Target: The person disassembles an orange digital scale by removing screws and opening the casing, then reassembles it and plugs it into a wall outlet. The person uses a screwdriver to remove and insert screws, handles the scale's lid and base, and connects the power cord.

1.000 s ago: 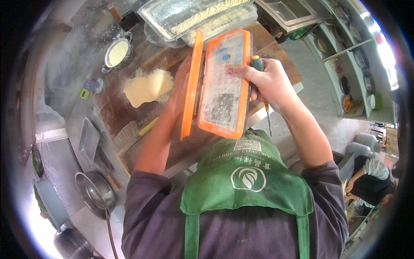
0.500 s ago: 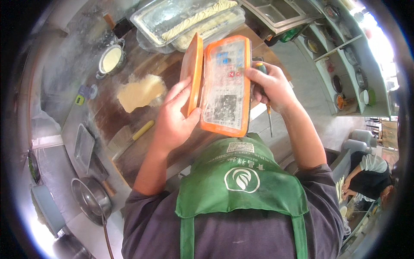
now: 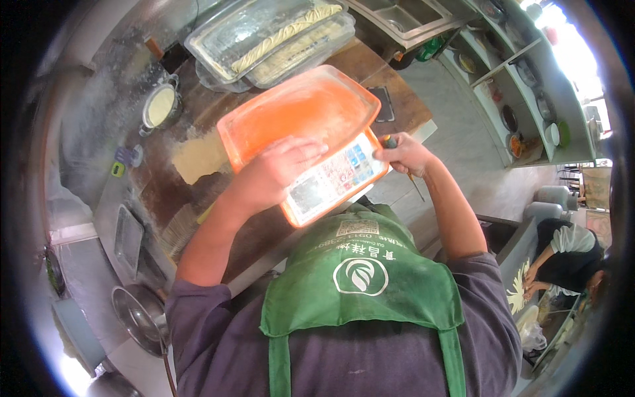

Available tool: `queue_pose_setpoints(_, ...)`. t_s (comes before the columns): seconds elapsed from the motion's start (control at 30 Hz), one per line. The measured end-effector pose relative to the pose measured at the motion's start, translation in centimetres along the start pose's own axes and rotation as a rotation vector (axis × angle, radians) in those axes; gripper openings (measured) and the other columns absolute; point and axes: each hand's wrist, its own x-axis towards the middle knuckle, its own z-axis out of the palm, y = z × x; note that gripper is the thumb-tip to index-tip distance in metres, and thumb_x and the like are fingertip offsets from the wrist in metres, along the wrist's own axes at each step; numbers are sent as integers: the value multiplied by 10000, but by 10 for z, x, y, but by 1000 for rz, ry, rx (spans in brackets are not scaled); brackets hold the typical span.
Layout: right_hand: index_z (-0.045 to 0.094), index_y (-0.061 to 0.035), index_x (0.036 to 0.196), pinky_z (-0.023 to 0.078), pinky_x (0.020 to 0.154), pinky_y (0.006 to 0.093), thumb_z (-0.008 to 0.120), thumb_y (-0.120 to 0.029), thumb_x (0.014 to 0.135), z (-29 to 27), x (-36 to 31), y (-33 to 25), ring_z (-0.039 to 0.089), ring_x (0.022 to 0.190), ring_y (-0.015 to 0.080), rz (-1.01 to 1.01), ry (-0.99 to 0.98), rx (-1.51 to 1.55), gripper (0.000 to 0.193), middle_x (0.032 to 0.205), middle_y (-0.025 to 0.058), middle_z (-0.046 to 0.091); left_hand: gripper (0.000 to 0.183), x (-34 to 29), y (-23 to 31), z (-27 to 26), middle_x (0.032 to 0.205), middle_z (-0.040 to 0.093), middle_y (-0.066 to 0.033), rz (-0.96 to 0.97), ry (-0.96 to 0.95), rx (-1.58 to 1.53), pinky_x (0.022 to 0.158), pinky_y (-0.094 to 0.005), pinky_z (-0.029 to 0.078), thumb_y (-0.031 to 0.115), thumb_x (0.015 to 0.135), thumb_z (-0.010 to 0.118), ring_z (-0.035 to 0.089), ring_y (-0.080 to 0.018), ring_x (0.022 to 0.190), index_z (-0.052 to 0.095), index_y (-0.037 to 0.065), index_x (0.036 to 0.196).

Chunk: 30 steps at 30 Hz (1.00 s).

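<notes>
My left hand (image 3: 288,165) holds the near edge of a flour-dusted orange plastic tray (image 3: 301,109), its fingers lying over the surface. Under the tray, and partly covered by it, is a flat orange-rimmed panel (image 3: 331,182) with a white printed label. My right hand (image 3: 407,155) pinches the panel's right corner. The same hand also keeps hold of a screwdriver (image 3: 390,141) with a green and yellow handle, its thin shaft pointing down. Both orange pieces are held above the wooden worktable (image 3: 403,86).
Clear plastic trays (image 3: 264,40) with twisted dough stand at the far side. Left of my hands are a pot (image 3: 161,108) of pale contents, spread flour (image 3: 198,159) and a brush (image 3: 182,228). A dark flat device (image 3: 381,102) lies at right. A person (image 3: 562,255) works at far right.
The orange tray has swung from nearly edge-on to lying over the labelled panel, which has tilted. My left hand has moved onto the tray's face; the screwdriver stays in my right hand.
</notes>
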Motion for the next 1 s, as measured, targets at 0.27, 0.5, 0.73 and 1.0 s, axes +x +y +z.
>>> queue_pose_setpoints(0.27,725,7,1079,295,395,231,828,-131,825,17,17,23,430,450,44,-1,3,-15,307,668,-10,608,335,-42,-8,36,1290,690,-57,-99,10,145,1117,-496,455,12,818,688,579,-302,1310,733,83,1143)
queue_pose_setpoints(0.5,723,37,951,294,379,235,718,-125,917,18,49,39,444,435,47,-33,-21,300,166,619,15,584,584,-88,-20,60,1477,533,-173,-476,519,86,1184,-517,345,166,824,779,464,-366,1408,597,52,1368)
queue_pose_setpoints(0.73,701,-5,831,274,394,244,692,-210,951,18,50,42,424,435,62,14,-22,237,238,563,7,524,517,-131,-9,130,1472,526,-130,-1088,925,-1293,1139,-380,389,162,980,677,491,-221,1359,503,-27,1429)
queue_pose_setpoints(1.0,693,-16,883,296,430,250,683,-176,956,30,38,26,417,450,66,-73,-53,332,176,550,-6,498,367,-100,-3,141,1291,618,-65,-1000,756,-782,1018,-318,449,135,999,634,580,-155,1175,571,-26,1323)
